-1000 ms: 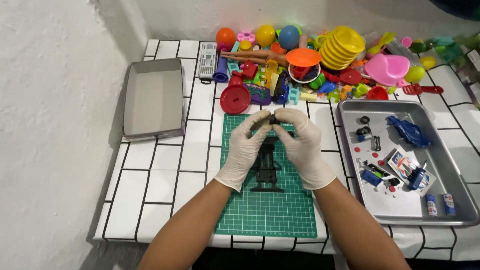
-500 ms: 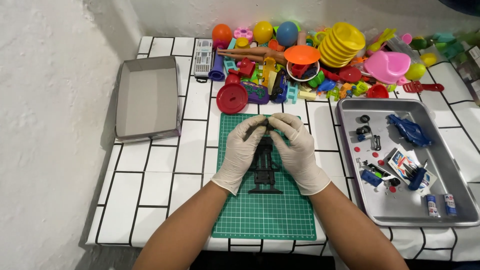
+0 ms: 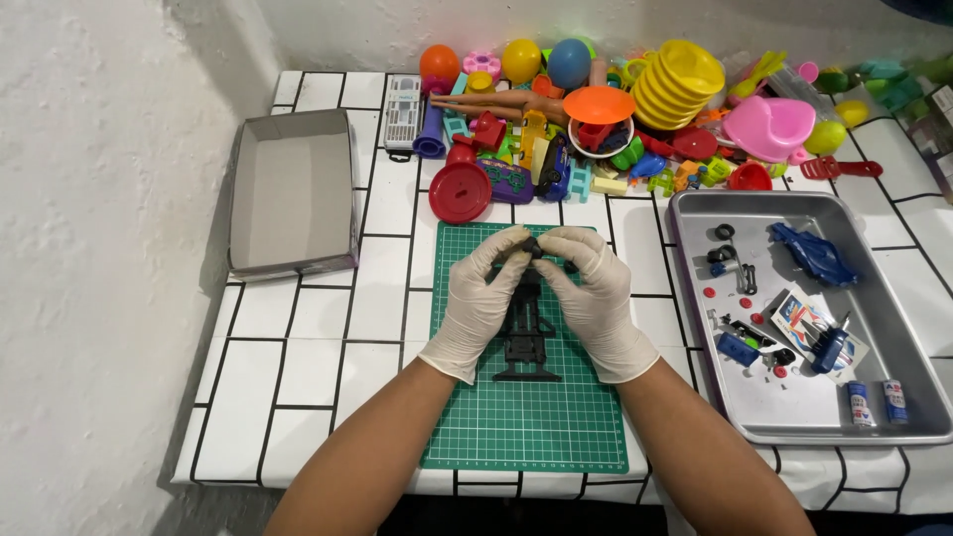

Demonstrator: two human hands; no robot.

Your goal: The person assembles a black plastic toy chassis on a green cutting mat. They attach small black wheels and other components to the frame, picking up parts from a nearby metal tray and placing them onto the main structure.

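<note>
Your left hand (image 3: 483, 298) and right hand (image 3: 596, 298) both pinch the black toy car chassis (image 3: 526, 328) at its far end. They've barely shifted over the green cutting mat (image 3: 526, 417); the fiddling continues.

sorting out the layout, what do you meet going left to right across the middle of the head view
grey cardboard box → left hand → black toy chassis, held by both hands over the green cutting mat → right hand → metal tray with small parts and a blue toy car body

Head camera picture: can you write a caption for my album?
Two gloved hands hold a black toy car frame over a green mat.
</note>
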